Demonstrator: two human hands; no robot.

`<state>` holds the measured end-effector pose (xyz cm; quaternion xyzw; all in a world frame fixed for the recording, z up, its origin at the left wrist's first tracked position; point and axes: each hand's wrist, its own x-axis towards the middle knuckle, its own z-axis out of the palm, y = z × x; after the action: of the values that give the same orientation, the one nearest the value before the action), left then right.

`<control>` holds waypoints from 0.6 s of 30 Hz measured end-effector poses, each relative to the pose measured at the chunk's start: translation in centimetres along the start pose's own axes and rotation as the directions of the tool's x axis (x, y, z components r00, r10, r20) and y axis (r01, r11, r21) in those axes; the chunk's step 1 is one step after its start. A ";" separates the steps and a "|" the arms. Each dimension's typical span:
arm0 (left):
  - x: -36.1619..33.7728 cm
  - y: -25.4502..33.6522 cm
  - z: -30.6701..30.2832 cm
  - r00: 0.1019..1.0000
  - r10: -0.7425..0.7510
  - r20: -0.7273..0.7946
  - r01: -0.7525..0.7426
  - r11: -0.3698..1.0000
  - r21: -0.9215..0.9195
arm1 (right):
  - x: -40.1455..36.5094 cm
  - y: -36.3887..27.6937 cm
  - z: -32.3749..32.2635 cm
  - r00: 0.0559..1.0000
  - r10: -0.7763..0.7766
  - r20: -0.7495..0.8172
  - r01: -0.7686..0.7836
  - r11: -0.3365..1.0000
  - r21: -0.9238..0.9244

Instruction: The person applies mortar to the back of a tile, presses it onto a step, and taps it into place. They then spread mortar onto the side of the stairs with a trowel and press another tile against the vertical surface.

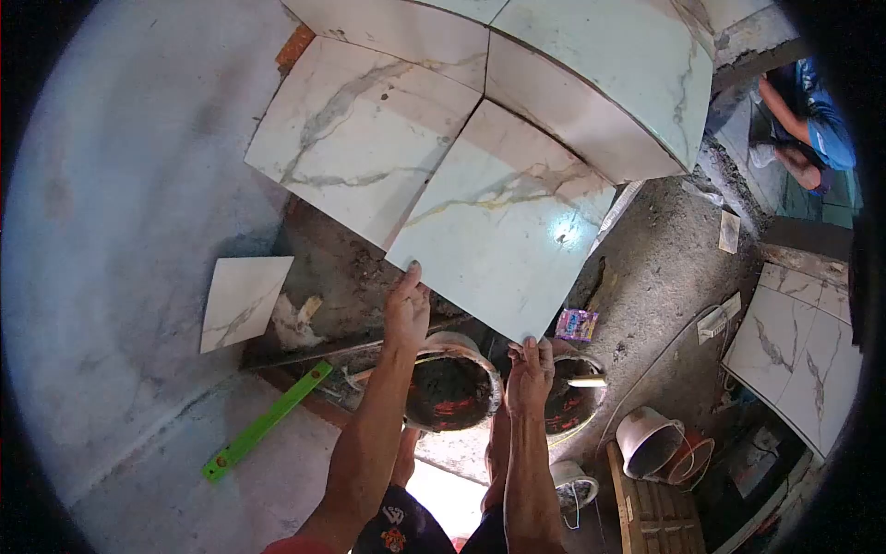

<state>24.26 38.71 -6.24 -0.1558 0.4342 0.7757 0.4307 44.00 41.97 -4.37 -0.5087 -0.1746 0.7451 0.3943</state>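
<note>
Arms (367, 441) fwd, LH (407, 309) & RH (530, 374) gripping tile (503, 226).

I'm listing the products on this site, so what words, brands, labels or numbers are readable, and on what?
No text here is clear enough to quote.
Small purple plastic packet: print too small to read.
Dark cloth shorts: white mark and orange emblem, too blurred.
Long green level: no readable marking.
Co-worker's blue shirt: any lettering too small.
</note>
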 end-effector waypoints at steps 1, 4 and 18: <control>0.3 -0.3 -0.4 1.000 -0.008 -0.025 0.008 1.000 -0.007 | 0.2 0.2 -0.2 1.000 -0.013 -0.006 0.013 1.000 0.003; 0.4 -0.5 -0.7 0.999 -0.021 -0.050 0.020 1.000 -0.013 | 0.5 0.5 -0.4 1.000 -0.025 -0.012 0.025 1.000 0.008; -0.9 -0.2 1.0 0.991 -0.128 -0.049 0.120 0.982 -0.148 | 1.0 0.0 -0.8 0.997 0.076 -0.035 -0.077 0.997 -0.032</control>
<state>25.09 39.06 -5.21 -0.2359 0.3786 0.7719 0.4530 44.52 42.64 -5.37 -0.5338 -0.1607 0.7481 0.3599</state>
